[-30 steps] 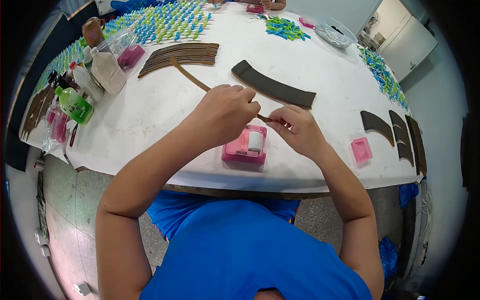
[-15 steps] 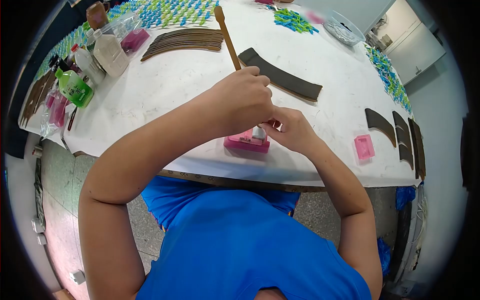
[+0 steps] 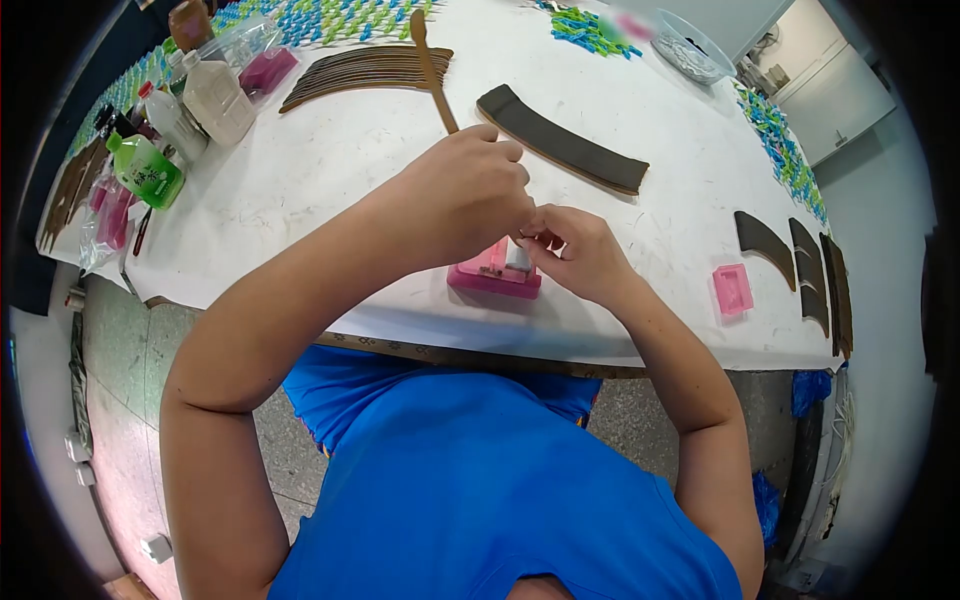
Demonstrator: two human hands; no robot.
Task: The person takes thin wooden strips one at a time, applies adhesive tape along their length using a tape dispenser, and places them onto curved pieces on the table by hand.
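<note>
My left hand is closed around a slim brown stick with a wider, rounded tip, which points up and away from me. The stick's lower end is hidden behind the fingers. Close against it, my right hand has thumb and index finger pinched; whatever lies between them is too small or hidden to make out. Just under both hands stands a pink box with a pale grey-white piece on top, partly covered by the fingers.
Beyond the hands lies a dark curved strip, with a fan of narrow strips farther left. Bottles, including a green one, stand at left. A small pink tray and dark curved pieces lie right; a clear bowl is behind.
My left hand has moved slightly left and toward me, the stick's tip shifting left with it. My right fingers have drawn a little apart from the left hand.
</note>
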